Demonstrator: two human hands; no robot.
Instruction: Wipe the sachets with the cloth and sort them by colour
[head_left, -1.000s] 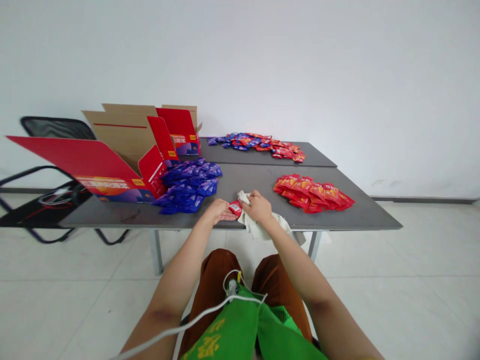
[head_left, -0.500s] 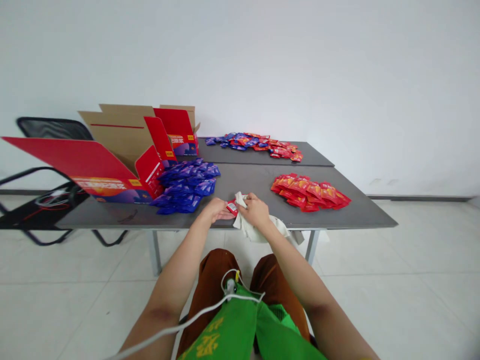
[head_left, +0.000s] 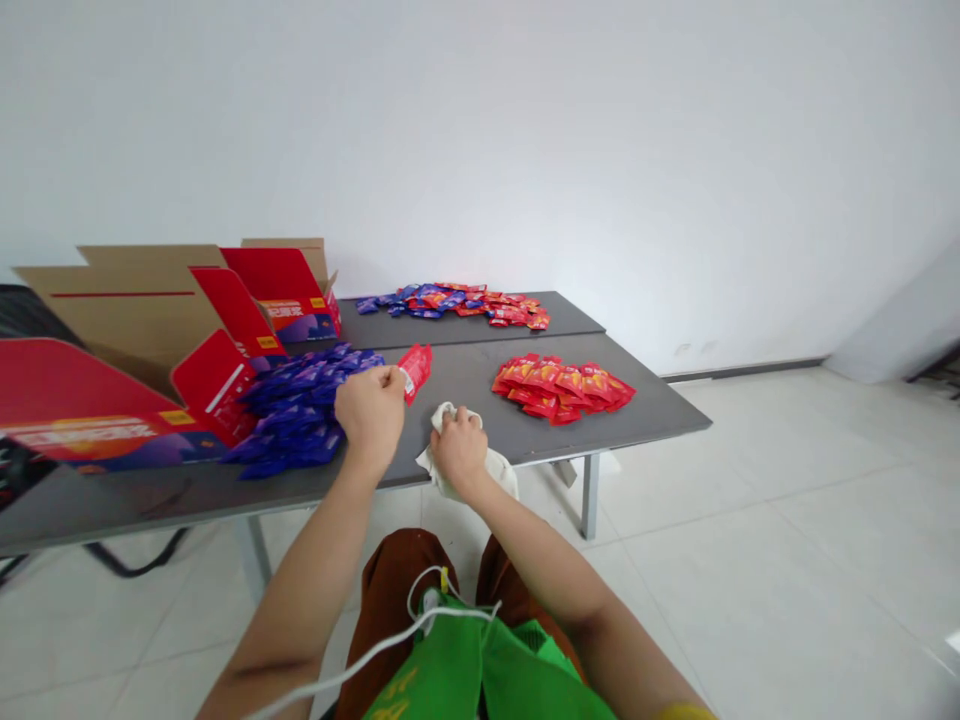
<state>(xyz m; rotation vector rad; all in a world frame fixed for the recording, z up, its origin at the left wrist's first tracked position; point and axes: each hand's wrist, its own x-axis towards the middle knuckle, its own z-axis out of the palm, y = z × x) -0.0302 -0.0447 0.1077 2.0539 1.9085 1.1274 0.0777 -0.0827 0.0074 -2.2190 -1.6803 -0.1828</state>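
My left hand pinched a small red foil sachet above the grey table; my right hand clutched a crumpled white cloth at its near edge.

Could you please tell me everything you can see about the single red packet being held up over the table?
The red packet is a small, flat, glossy sachet, apparently foil or plastic, with a white label patch near its lower left corner. It is tilted, lifted clear of the grey table, and pinched at its left edge by the fingers of the left hand. Nothing else touches it. Its print is too small to read.
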